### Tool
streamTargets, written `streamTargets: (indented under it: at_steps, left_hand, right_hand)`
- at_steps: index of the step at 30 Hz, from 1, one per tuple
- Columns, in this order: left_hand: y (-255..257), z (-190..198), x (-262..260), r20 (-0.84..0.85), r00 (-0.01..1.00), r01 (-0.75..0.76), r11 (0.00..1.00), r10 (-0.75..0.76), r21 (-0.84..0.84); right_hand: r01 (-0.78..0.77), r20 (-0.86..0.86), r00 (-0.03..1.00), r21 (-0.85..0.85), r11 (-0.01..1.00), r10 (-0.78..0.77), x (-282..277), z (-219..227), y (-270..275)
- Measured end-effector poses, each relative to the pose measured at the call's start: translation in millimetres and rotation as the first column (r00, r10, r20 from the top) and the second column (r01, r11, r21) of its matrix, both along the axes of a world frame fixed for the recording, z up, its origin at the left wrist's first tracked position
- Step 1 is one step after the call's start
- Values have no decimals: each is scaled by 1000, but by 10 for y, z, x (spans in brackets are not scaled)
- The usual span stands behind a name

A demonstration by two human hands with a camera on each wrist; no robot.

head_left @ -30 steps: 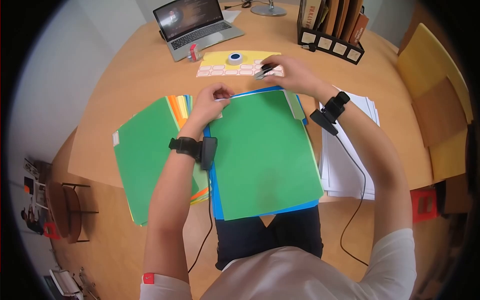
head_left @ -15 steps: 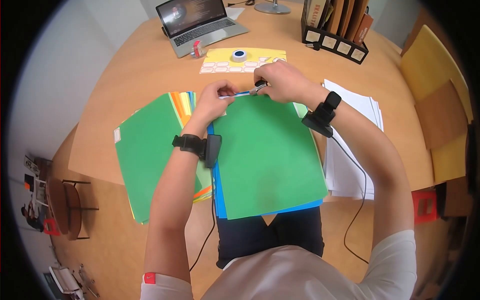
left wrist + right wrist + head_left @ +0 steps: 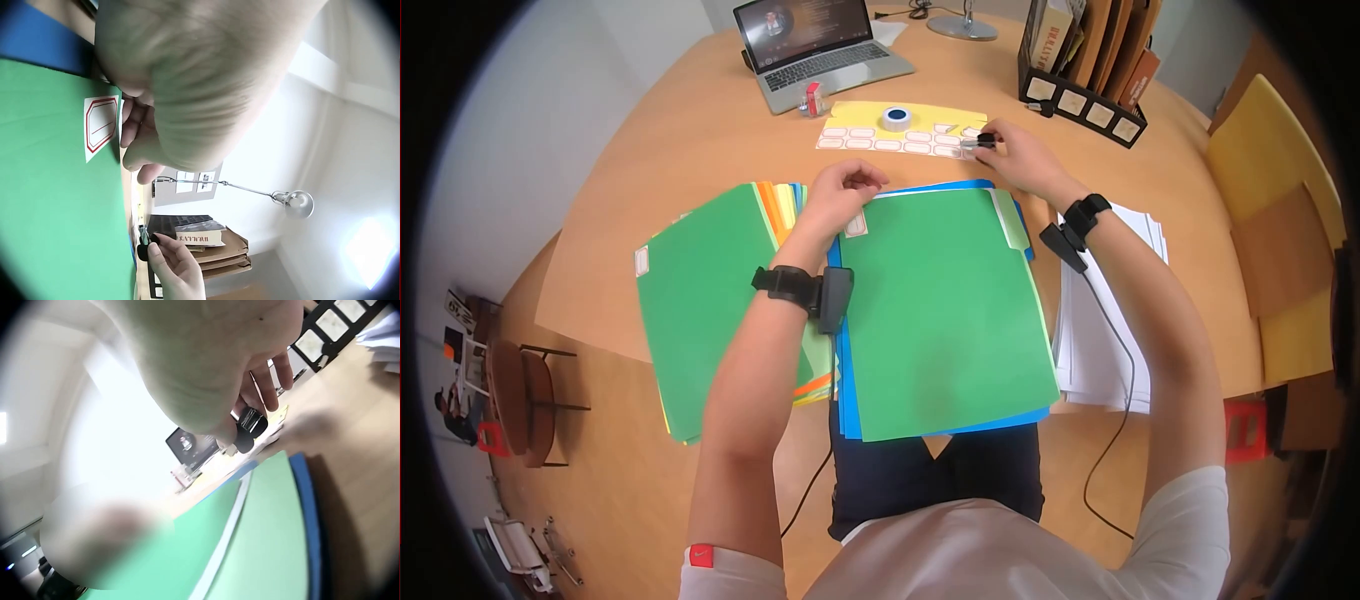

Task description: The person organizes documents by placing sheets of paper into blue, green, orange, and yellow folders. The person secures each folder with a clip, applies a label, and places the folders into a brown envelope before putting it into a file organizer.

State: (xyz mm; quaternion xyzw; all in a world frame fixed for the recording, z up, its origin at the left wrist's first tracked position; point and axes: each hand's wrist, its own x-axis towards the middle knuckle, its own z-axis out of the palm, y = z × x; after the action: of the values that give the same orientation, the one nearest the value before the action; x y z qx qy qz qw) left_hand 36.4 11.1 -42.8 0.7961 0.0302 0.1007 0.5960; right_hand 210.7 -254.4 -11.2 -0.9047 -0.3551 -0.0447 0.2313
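Note:
A green folder (image 3: pixel 940 320) lies over a blue folder (image 3: pixel 1005 422), with white paper edges showing along the top. My left hand (image 3: pixel 845 195) pinches the top left corner of this stack. Beside its fingertips a red-bordered label (image 3: pixel 101 125) sits on the green cover. In my right hand (image 3: pixel 1035 165), thumb and fingers grip a small hand tool (image 3: pixel 980 143) with black rounded grips and a silver metal end. It is past the stack's top edge, over the right end of a label sheet (image 3: pixel 888 145). From the right wrist, the black grips (image 3: pixel 251 422) show between the fingers.
On the left lies another green folder (image 3: pixel 710 320) over orange and yellow ones. White papers (image 3: pixel 1105 330) are stacked to the right. A tape roll (image 3: pixel 896 118) rests on the yellow part of the label sheet. Behind stand a laptop (image 3: pixel 830 70) and a black file rack (image 3: pixel 1085 105).
My right hand brought the tool down to the stack's top edge, then drew it away to the right over the label sheet. The left hand keeps its hold at the corner.

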Motion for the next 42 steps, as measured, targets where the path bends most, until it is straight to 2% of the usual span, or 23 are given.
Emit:
streamTargets:
  at_steps: [3,5,8,12,15,18,21,29,32,35,39,42]
  left_hand:
    - [36,62,-29,-15,998,-62,953,60,-298]
    - [88,97,-59,-21,998,-68,915,65,-397]
    - [130,121,-78,-12,996,-80,877,85,-473]
    - [133,103,-52,-15,996,-83,886,85,-456]
    - [146,84,-38,-13,996,-79,881,83,-467]
    - [154,70,-50,-1,997,-67,863,77,-500]
    - [153,92,-64,-9,997,-73,856,79,-512]
    - [167,68,-33,5,995,-84,848,102,-523]
    - [183,60,-34,1,996,-71,827,86,-558]
    - [192,77,-40,-9,996,-81,813,93,-576]
    - [194,54,-41,-3,996,-78,811,94,-580]
    - [182,65,-44,-6,996,-79,815,93,-573]
  right_hand:
    - [67,-17,998,0,998,-67,217,-101,-79]
    - [72,-11,997,-33,997,-72,227,-85,-76]
    - [47,357,933,18,999,-51,102,-62,62]
    - [16,196,981,-81,997,1,-240,225,478]
    - [62,-36,997,-219,974,-71,-340,258,840]
    - [18,-86,995,-353,935,-52,-206,66,1040]
    - [26,-62,997,-406,913,-55,-246,34,1105]
    - [26,-79,995,-404,915,-63,-154,-17,1089]
    - [8,0,1000,-357,934,-9,-189,-16,1025]
    - [-107,56,990,-307,946,130,-469,64,1041]
    - [-383,-58,917,-402,832,394,-1097,256,1083]
    - [-436,-71,891,-403,805,448,-1297,313,1086]
